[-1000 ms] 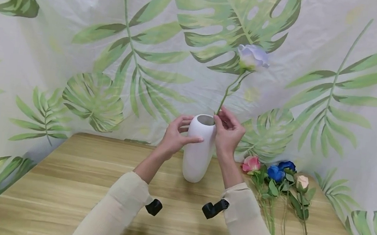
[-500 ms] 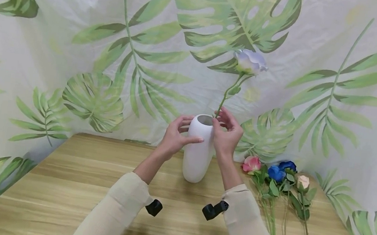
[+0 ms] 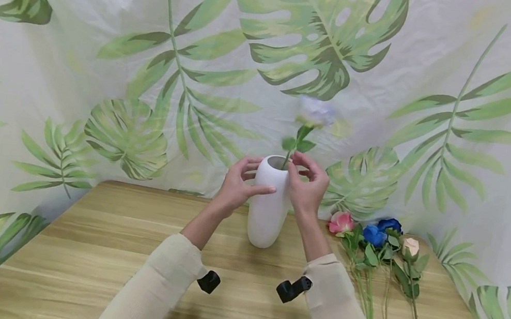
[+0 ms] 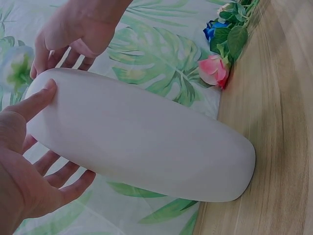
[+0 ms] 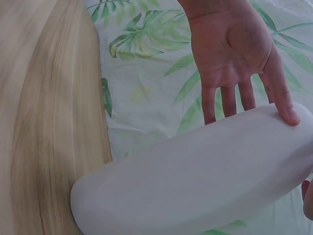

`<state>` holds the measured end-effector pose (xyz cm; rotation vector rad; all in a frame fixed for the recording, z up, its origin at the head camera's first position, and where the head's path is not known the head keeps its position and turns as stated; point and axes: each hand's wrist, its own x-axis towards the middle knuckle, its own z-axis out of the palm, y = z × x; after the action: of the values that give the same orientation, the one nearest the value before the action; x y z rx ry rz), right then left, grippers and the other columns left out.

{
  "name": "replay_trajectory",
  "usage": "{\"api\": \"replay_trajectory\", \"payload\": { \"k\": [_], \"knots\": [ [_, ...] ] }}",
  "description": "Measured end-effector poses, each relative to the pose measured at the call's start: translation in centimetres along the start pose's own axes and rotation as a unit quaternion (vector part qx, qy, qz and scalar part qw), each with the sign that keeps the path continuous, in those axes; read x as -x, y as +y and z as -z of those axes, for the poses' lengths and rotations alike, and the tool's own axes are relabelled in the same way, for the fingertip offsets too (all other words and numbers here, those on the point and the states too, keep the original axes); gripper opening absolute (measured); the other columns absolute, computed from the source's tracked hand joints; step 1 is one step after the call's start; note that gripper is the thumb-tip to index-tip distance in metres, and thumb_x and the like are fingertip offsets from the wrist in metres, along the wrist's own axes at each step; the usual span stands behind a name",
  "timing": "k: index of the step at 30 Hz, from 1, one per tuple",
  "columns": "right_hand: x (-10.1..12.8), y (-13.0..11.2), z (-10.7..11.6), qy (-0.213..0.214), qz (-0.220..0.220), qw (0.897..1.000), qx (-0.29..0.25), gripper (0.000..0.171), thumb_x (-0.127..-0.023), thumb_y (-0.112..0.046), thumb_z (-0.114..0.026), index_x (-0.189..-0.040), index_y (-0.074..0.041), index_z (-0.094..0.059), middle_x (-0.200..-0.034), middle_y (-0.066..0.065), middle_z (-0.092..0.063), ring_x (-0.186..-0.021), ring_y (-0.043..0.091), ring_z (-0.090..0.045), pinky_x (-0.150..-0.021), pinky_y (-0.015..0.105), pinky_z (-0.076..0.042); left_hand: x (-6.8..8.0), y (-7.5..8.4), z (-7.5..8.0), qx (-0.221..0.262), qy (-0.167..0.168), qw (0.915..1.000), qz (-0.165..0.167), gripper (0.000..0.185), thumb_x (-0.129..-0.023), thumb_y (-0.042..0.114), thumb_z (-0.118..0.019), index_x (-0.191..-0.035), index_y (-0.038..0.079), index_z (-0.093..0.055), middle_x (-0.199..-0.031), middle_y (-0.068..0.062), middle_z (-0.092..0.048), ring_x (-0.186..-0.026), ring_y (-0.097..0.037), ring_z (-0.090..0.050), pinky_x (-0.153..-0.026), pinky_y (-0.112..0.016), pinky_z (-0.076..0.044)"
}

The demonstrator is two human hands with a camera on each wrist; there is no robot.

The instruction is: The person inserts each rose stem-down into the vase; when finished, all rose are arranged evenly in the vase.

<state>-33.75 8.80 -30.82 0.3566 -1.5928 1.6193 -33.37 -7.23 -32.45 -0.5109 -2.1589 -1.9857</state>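
A tall white vase (image 3: 266, 210) stands upright on the wooden table. My left hand (image 3: 240, 185) holds its upper left side, thumb across the front and fingers round the far side. At the right of the rim, my right hand (image 3: 308, 185) pinches the green stem of a pale lilac artificial rose (image 3: 315, 113), which is blurred. The stem's lower end goes into the vase's mouth, its tip hidden inside. In the left wrist view the white vase (image 4: 142, 132) lies between both hands, and part of the pale flower (image 4: 18, 71) shows at the left edge.
On the right of the table (image 3: 101, 247) lie a pink rose (image 3: 341, 222), blue roses (image 3: 375, 235) and a cream rose (image 3: 410, 247), with long stems toward the front. A leaf-printed cloth (image 3: 213, 30) hangs behind the table.
The lilac rose has come down and slightly left, its stem deeper in the vase and leaves now just above the rim. My right hand moved slightly left; the left hand and vase stayed put.
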Motion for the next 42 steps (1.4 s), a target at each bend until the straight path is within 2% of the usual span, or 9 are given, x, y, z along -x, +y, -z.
{"api": "replay_trajectory", "payload": {
  "k": [3, 5, 13, 20, 25, 31, 36, 42],
  "knots": [
    [0.1, 0.2, 0.3, -0.001, 0.0, 1.0, 0.0, 0.018, -0.087, 0.009, -0.075, -0.105, 0.009, -0.077, -0.1, 0.024, -0.076, -0.088, 0.007, -0.07, -0.076, 0.022, -0.053, 0.0, 0.0, 0.0, -0.002, 0.001, 1.0, 0.001, 0.068, -0.082, 0.005, -0.088, -0.142, 0.007, -0.055, -0.144, -0.017, -0.057, -0.131, -0.038, -0.057, -0.1, -0.055, -0.054],
    [0.2, 0.2, 0.4, 0.001, -0.003, 1.0, -0.005, 0.017, -0.087, 0.008, -0.076, -0.104, 0.009, -0.077, -0.1, 0.025, -0.076, -0.087, 0.004, -0.07, -0.076, 0.022, -0.054, 0.0, 0.0, 0.0, -0.003, 0.002, 1.0, 0.002, 0.068, -0.082, 0.006, -0.088, -0.142, 0.008, -0.055, -0.144, -0.016, -0.057, -0.13, -0.037, -0.057, -0.1, -0.055, -0.054],
    [0.3, 0.2, 1.1, 0.004, -0.021, 1.0, -0.019, 0.017, -0.088, 0.008, -0.076, -0.104, 0.01, -0.076, -0.102, 0.027, -0.075, -0.088, 0.005, -0.07, -0.077, 0.021, -0.054, 0.0, -0.1, 0.0, -0.003, 0.0, 1.0, 0.003, 0.069, -0.082, 0.006, -0.088, -0.142, 0.009, -0.054, -0.146, -0.016, -0.056, -0.132, -0.037, -0.056, -0.1, -0.054, -0.054],
    [0.3, 0.0, 2.5, -0.021, -0.057, 0.998, 0.0, 0.02, -0.09, 0.005, -0.076, -0.11, 0.009, -0.076, -0.106, 0.023, -0.075, -0.091, 0.008, -0.071, -0.083, 0.023, -0.057, 0.1, 0.1, -0.1, -0.006, -0.002, 1.0, 0.005, 0.069, -0.082, 0.007, -0.088, -0.143, 0.009, -0.054, -0.146, -0.015, -0.056, -0.132, -0.037, -0.055, -0.101, -0.055, -0.053],
    [0.3, -0.1, 4.1, -0.042, -0.083, 0.996, -0.005, 0.023, -0.091, 0.005, -0.076, -0.112, 0.01, -0.074, -0.106, 0.022, -0.076, -0.092, 0.011, -0.074, -0.083, 0.023, -0.058, 0.1, 0.1, -0.1, -0.006, 0.0, 1.0, 0.007, 0.07, -0.081, 0.007, -0.089, -0.143, 0.009, -0.055, -0.145, -0.015, -0.056, -0.132, -0.036, -0.055, -0.1, -0.055, -0.053],
    [0.2, 0.1, 6.9, -0.072, -0.124, 0.99, 0.014, 0.026, -0.092, 0.003, -0.075, -0.117, 0.007, -0.073, -0.105, 0.019, -0.076, -0.087, 0.006, -0.071, -0.078, 0.019, -0.058, 0.1, 0.2, 0.0, -0.004, 0.0, 1.0, 0.008, 0.071, -0.081, 0.006, -0.089, -0.143, 0.009, -0.055, -0.144, -0.015, -0.056, -0.132, -0.036, -0.055, -0.1, -0.055, -0.053],
    [0.0, 0.4, 9.8, -0.115, -0.161, 0.977, 0.074, 0.03, -0.095, -0.006, -0.075, -0.124, 0.001, -0.071, -0.112, 0.017, -0.075, -0.088, 0.005, -0.071, -0.075, 0.02, -0.057, 0.1, 0.1, 0.1, -0.005, -0.003, 1.0, 0.008, 0.071, -0.081, 0.007, -0.089, -0.143, 0.009, -0.054, -0.145, -0.016, -0.056, -0.132, -0.036, -0.055, -0.1, -0.054, -0.053],
    [-0.2, 0.7, 13.2, -0.187, -0.21, 0.949, 0.142, 0.037, -0.099, -0.008, -0.07, -0.133, 0.004, -0.065, -0.122, 0.028, -0.07, -0.086, 0.004, -0.071, -0.071, 0.021, -0.058, 0.1, 0.1, 0.1, -0.006, -0.004, 0.9999, 0.007, 0.071, -0.081, 0.007, -0.088, -0.143, 0.008, -0.054, -0.145, -0.016, -0.055, -0.132, -0.036, -0.055, -0.1, -0.055, -0.053]
  ]
}}
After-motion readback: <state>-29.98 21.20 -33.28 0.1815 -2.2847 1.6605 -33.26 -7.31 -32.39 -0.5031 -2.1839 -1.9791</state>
